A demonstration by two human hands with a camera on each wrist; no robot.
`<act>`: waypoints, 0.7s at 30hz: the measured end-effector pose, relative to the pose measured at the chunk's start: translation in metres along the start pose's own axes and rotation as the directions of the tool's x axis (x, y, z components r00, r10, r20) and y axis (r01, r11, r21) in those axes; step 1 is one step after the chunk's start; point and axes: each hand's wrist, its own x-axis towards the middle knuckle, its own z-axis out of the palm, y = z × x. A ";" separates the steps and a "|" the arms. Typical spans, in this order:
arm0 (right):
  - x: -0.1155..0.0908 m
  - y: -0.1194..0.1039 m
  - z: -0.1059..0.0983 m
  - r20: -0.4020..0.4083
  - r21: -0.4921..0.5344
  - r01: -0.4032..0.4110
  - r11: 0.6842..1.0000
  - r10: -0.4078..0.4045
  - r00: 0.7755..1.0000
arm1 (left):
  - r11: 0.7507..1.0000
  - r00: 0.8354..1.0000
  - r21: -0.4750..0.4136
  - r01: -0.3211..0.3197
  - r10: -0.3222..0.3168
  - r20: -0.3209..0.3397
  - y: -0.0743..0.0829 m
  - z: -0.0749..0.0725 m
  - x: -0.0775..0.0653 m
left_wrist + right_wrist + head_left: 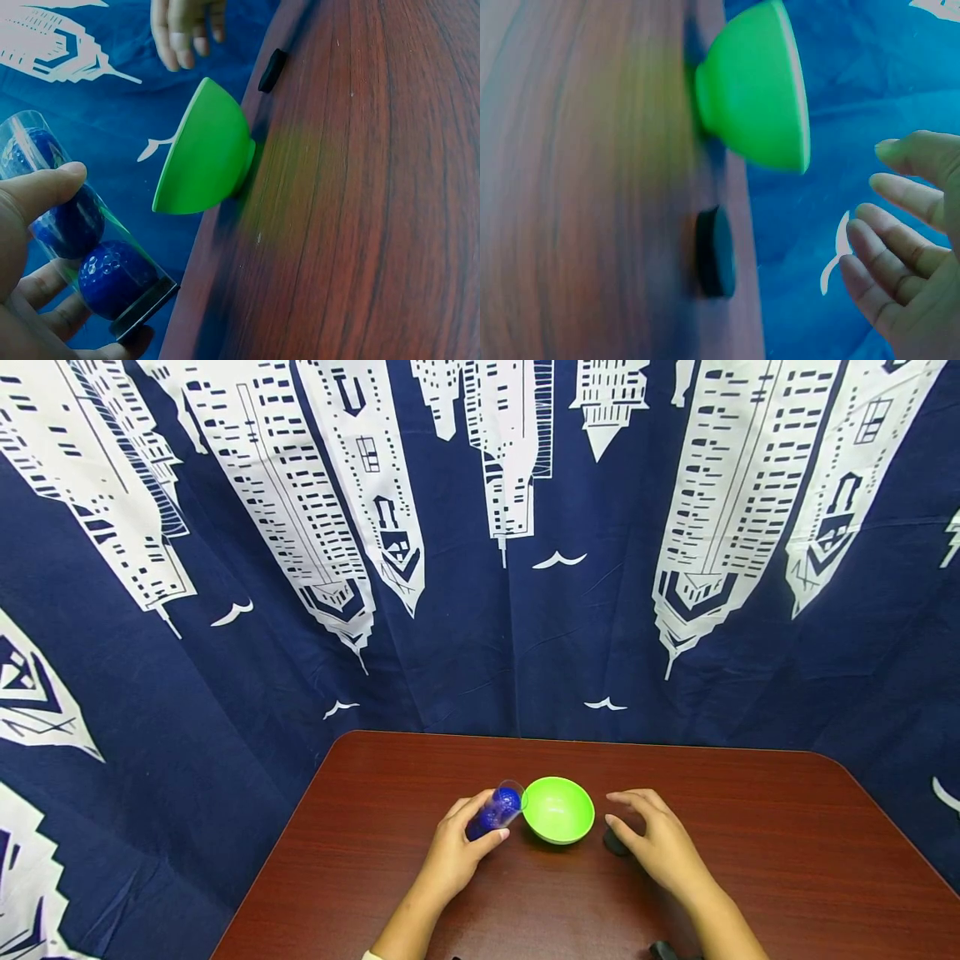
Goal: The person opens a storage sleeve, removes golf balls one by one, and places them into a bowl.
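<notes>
In my left hand (457, 847) I grip a clear tube (124, 225) with several dimpled blue balls (118, 279) inside. A black cap closes the tube's lower end, and its other end looks uncapped. The tube tilts toward a bright green bowl (558, 810), which stands upright on the table just right of it. Nothing shows inside the bowl. My right hand (663, 843) hovers to the right of the bowl, fingers relaxed and holding nothing. Below it a round black cap (716, 252) lies on the table, partly hidden by that hand in the head view.
The brown wooden table (360, 843) has rounded far corners. Behind it hangs a dark blue cloth (465, 668) printed with white buildings and birds. A small dark object (663, 950) shows at the bottom edge, near the right forearm.
</notes>
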 end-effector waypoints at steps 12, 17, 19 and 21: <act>-0.002 -0.038 0.001 -0.024 0.223 0.168 0.960 -0.167 0.986 | 0.999 0.997 0.023 -0.039 0.041 -0.063 0.006 -0.001 -0.002; -0.002 -0.049 0.003 -0.032 0.271 0.238 0.933 -0.238 0.971 | 0.998 0.997 0.032 -0.046 0.048 -0.068 0.011 0.000 -0.003; -0.003 -0.053 0.004 -0.023 0.297 0.238 0.925 -0.242 0.970 | 0.996 0.995 0.064 -0.058 0.063 -0.076 0.012 0.001 -0.003; -0.004 -0.055 0.005 -0.012 0.323 0.234 0.917 -0.244 0.970 | 0.991 0.992 0.111 -0.080 0.090 -0.088 0.013 0.003 -0.003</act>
